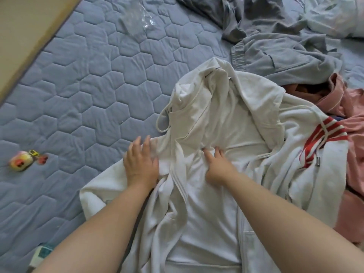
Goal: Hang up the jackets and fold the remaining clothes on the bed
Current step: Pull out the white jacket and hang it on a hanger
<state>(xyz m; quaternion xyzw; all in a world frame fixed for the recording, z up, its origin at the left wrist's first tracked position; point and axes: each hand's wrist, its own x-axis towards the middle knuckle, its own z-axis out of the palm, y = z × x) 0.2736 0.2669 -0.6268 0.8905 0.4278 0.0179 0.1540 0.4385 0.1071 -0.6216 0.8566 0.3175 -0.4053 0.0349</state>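
A white hooded zip jacket [216,119] lies spread on the blue quilted bed [82,79], hood pointing away from me, with red stripes on the sleeve at the right. My left hand [140,162] rests flat with straight fingers on the jacket's left shoulder. My right hand [217,166] presses on the chest by the zip, its fingertips bunching the cloth just below the hood. A grey garment [279,54] lies crumpled behind the jacket. Pink clothing [352,115] sits under and beside the jacket at the right edge.
A small yellow and orange toy [24,160] lies on the mattress at the left. A clear plastic bag [137,18] sits near the far edge. A beige wooden bed frame [23,32] runs along the upper left. Pale bedding [332,14] is at the top right.
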